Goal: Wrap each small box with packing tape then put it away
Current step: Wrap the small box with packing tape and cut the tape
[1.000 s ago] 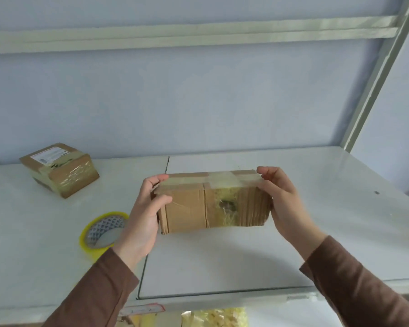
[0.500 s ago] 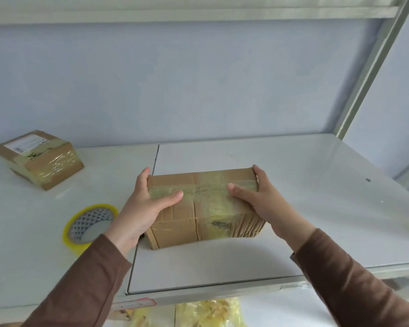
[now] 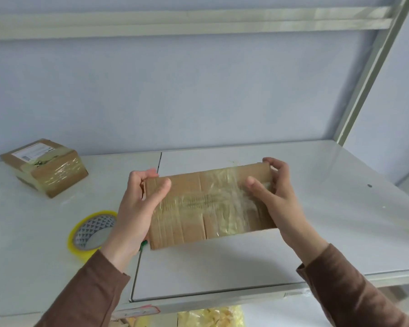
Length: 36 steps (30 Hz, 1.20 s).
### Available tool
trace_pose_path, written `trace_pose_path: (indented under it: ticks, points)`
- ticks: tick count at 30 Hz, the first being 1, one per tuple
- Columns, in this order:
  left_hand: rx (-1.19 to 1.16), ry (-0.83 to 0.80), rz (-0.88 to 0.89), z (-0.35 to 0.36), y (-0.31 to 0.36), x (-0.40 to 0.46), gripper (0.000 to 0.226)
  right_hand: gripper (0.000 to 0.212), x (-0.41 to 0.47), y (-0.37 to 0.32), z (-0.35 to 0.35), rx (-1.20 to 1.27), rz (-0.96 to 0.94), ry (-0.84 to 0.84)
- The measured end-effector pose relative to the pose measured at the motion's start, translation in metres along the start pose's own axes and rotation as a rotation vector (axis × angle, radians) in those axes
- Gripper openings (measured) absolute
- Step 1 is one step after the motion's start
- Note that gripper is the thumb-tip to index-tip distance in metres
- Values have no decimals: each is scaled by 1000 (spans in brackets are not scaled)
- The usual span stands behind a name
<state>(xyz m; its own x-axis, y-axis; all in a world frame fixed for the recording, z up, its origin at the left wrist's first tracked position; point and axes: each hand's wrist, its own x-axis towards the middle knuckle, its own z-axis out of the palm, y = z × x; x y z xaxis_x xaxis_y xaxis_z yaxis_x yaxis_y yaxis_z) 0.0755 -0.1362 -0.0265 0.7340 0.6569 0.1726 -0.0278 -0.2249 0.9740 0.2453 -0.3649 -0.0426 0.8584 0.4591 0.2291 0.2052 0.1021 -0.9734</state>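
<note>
White counter (image 3: 316, 185) under a pale wall carries the scene — both hands, left hand (image 3: 137, 208) and right hand (image 3: 276, 199), hold the taped box (image 3: 210, 204) lifted above it, fingers curled round its ends, and a slack grip on glossy tape could let it slip onto the tape roll (image 3: 92, 232).

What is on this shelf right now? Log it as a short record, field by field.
held item: cardboard box, clear tape across its face, raised off the surface
left hand: grips the box's left end
right hand: grips the box's right end
tape roll: yellow, lying flat on the white shelf, beside the left wrist
second box: taped, with a label, at the far left
below the shelf: yellow bagged material, contents unclear
</note>
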Motion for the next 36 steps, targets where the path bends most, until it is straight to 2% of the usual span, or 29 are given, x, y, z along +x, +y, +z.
trace_pose_path:
  ticks: [2,5,7,9,13,16,17,19,21,23,26,31,32,34,36]
  points:
    - [-28,13,94,0,4,-12,39,49,-10,2,-5,64,-103,21]
    - [85,21,207,-2,-7,-30,21,27,-22,11,-9,75,-182,20]
    - [151,-5,229,-3,-9,-35,24,21,-25,14,-11,25,-197,15]
    - [240,-54,246,-2,-4,-32,28,23,-21,9,-12,-134,-197,1]
    - [567,-154,335,3,15,-13,41,35,-4,-16,-7,-639,-150,-74]
    - [838,-222,395,10,30,-4,41,36,2,-37,-3,-1019,-274,-89]
    - [947,-273,421,14,33,-3,53,48,3,-43,-1,-1127,-332,-160]
    - [1162,-385,479,25,32,-4,88,84,4,-51,8,-1257,-399,-398]
    - [1259,-409,536,32,29,-7,93,92,1,-47,18,-1375,-445,-562]
    - [1262,-393,549,34,27,-6,84,83,0,-39,22,-1455,-482,-555]
    - [1238,-367,537,36,26,-5,76,74,1,-33,25,-1401,-498,-493]
    - [1200,-406,506,34,19,0,73,73,1,-28,25,-1352,-500,-493]
    - [1146,-452,490,31,21,1,76,77,1,-31,23,-1344,-497,-510]
    - [865,-497,397,18,30,4,77,90,4,-39,14,-1222,-455,-486]
    - [557,-371,269,-1,33,6,78,97,10,-44,-2,-1014,-310,-337]
